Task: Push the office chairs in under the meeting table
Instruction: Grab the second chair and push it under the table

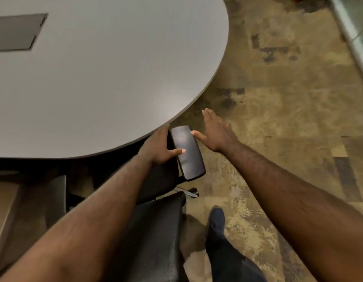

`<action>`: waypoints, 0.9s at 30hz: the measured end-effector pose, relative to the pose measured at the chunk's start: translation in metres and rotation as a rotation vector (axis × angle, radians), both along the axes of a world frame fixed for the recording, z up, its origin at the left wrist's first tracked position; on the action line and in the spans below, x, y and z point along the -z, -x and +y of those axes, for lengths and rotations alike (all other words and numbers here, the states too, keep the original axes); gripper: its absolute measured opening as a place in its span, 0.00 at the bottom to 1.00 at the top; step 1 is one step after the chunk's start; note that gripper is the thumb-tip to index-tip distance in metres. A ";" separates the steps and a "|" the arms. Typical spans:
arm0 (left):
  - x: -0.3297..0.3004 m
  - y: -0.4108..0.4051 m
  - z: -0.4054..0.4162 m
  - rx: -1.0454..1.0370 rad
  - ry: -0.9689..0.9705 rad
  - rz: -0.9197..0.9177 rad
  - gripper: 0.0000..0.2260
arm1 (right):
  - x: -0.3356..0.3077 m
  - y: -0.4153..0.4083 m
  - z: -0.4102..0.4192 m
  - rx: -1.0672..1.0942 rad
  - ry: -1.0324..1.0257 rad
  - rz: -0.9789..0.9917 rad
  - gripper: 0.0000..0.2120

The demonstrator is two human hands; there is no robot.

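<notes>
Nearest, the black backrest (156, 237) of the office chair (160, 180) sits just below the person's forearms, its seat already partly tucked beneath the worktop (115, 78). The left hand (158, 147) wraps the inner edge of the armrest (187, 152), thumb on the pad — likely to steer the chair inward. The right hand (215, 133) hovers flat and spread, thumb tip at the pad's outer edge, gripping nothing. Beyond lies patterned carpet (278, 119).

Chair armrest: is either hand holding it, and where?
The left hand grips the armrest at its inner edge, thumb on top. The right hand is open beside it, holding nothing.
</notes>
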State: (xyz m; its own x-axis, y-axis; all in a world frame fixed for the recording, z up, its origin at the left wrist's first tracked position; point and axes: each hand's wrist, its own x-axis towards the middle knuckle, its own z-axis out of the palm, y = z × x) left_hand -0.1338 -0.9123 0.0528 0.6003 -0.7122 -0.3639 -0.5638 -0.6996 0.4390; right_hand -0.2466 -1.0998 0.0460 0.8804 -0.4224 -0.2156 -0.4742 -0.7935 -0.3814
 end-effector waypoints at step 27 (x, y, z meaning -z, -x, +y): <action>0.134 0.038 -0.014 -0.742 0.255 1.056 0.47 | 0.145 -0.053 0.019 0.458 -1.073 -0.038 0.25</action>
State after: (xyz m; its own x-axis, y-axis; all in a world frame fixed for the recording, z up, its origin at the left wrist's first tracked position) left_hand -0.1720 -0.9264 -0.0808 0.3871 -0.4561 -0.8013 0.6100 -0.5250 0.5935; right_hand -0.1932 -1.0813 -0.0988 0.7062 -0.3194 -0.6318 -0.6065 0.1874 -0.7727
